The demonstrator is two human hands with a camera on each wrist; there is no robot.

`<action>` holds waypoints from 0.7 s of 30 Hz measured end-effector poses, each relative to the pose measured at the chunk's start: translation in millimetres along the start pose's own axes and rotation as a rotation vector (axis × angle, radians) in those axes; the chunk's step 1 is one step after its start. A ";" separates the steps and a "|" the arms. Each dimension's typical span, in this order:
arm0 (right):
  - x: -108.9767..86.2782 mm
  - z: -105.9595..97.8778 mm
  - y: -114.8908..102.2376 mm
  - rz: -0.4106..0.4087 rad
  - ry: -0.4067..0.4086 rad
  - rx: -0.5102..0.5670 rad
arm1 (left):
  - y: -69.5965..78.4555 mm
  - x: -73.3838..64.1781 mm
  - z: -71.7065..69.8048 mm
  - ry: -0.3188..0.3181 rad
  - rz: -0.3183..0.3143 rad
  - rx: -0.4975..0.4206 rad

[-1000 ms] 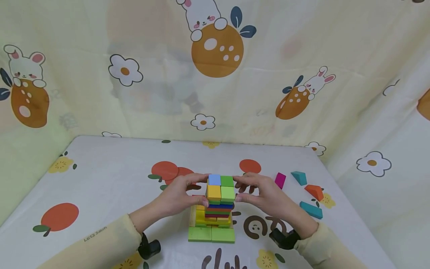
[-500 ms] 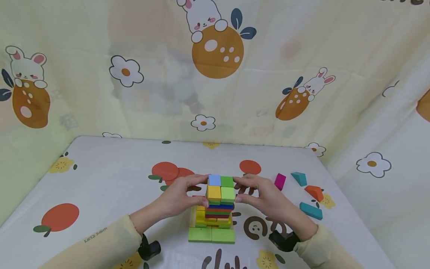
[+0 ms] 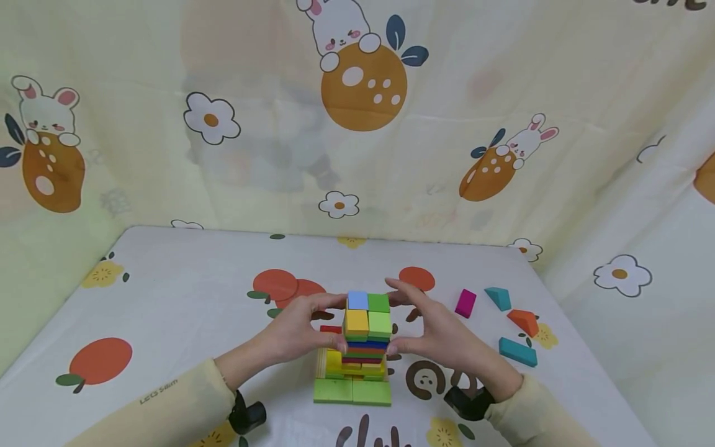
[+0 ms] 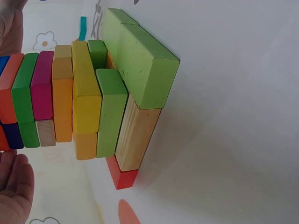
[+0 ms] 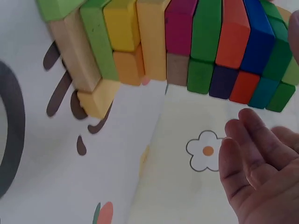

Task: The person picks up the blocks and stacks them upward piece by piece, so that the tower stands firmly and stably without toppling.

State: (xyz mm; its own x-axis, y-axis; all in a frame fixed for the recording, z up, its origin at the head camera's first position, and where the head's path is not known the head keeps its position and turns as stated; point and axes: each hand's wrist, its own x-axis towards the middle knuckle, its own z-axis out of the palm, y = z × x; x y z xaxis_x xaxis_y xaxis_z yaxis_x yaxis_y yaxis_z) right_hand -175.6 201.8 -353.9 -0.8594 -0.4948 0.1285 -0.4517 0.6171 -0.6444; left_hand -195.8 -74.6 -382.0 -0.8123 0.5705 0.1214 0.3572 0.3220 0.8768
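Observation:
A tower of colourful wooden blocks stands upright on the cloth, resting on a base with two light green blocks in front. My left hand is at the tower's upper left, index finger by its top and thumb against its front left edge. In the left wrist view the other fingers are loosely bent beside the stack. On the upper right side, my right hand has its index finger raised and its thumb near the front edge. The right wrist view shows its remaining fingers extended, apart from the blocks.
Loose blocks lie to the right: a magenta block, a teal wedge, an orange piece and a teal block. A red block sits behind the base's left side. A patterned curtain hangs behind.
My right index finger has lifted off the tower and the right thumb has slid lower along its edge. The left thumb has shifted slightly downward. The tower keeps its place.

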 end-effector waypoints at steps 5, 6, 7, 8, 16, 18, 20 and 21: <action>2.0 3.4 -2.9 0.002 0.012 0.005 | 0.8 0.3 0.6 -0.003 0.004 -0.004; 2.4 3.5 -3.2 0.005 0.011 0.003 | 0.8 0.1 0.6 -0.003 0.004 -0.003; 2.8 3.7 -3.5 0.010 0.009 0.000 | 1.0 -0.1 0.7 -0.002 0.002 -0.001; 3.0 3.8 -3.7 0.013 0.009 -0.002 | 1.0 -0.3 0.8 -0.001 0.002 0.003; 3.3 4.1 -4.8 0.030 0.009 -0.008 | 0.3 -0.4 1.3 0.006 0.012 0.009; 3.5 4.0 -4.2 0.020 0.009 -0.010 | -0.1 -0.3 1.4 0.005 0.015 0.005; 3.7 4.1 -4.1 0.014 0.009 -0.014 | -0.3 -0.2 1.3 0.004 0.017 0.001; 3.8 4.1 -3.7 0.011 0.008 -0.016 | -0.3 -0.2 1.3 0.003 0.018 -0.002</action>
State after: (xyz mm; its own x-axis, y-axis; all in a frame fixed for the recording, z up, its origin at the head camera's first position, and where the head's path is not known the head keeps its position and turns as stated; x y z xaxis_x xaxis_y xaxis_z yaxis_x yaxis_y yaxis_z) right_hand -176.2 195.1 -354.1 -0.8664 -0.4828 0.1278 -0.4459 0.6325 -0.6334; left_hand -195.1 -73.9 -382.9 -0.8072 0.5738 0.1382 0.3708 0.3108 0.8752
